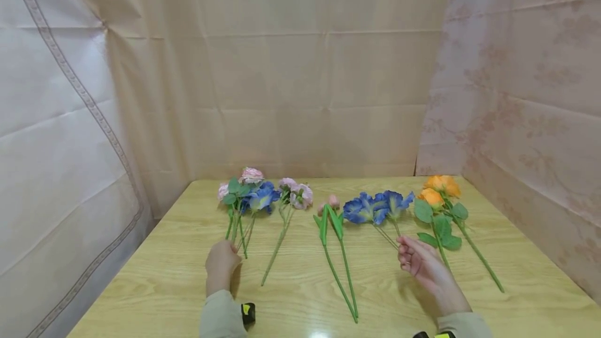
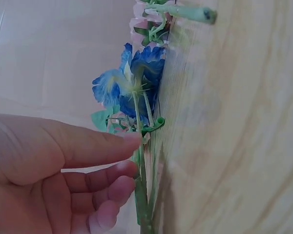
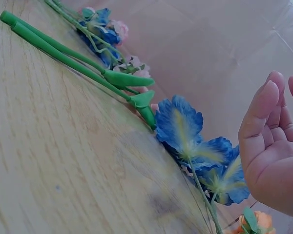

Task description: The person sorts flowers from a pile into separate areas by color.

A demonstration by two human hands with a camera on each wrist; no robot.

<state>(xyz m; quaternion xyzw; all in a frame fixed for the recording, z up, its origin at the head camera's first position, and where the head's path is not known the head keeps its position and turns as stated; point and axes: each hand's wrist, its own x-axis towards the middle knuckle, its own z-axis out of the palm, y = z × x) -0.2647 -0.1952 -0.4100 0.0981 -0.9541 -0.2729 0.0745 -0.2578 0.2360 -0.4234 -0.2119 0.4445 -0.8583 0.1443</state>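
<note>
My left hand (image 1: 223, 261) is at the lower stems of a bunch at the left, with a blue iris (image 1: 262, 198) and pink roses (image 1: 252, 175). In the left wrist view, its thumb and forefinger tips pinch at the stems (image 2: 141, 168), the other fingers curling beside them. My right hand (image 1: 424, 267) is beside the stems (image 1: 386, 236) of blue irises (image 1: 363, 208) lying on the right. Seen from the right wrist, its loosely bent fingers (image 3: 263, 109) stand apart from those irises, with nothing between them and the thumb.
Pale pink flowers (image 1: 300, 195) lie right of the left bunch. Pink tulips with green stems (image 1: 339, 270) lie in the middle, and orange roses (image 1: 443, 185) at the right. The wooden table (image 1: 164, 280) meets a beige cloth wall (image 1: 305, 93) behind.
</note>
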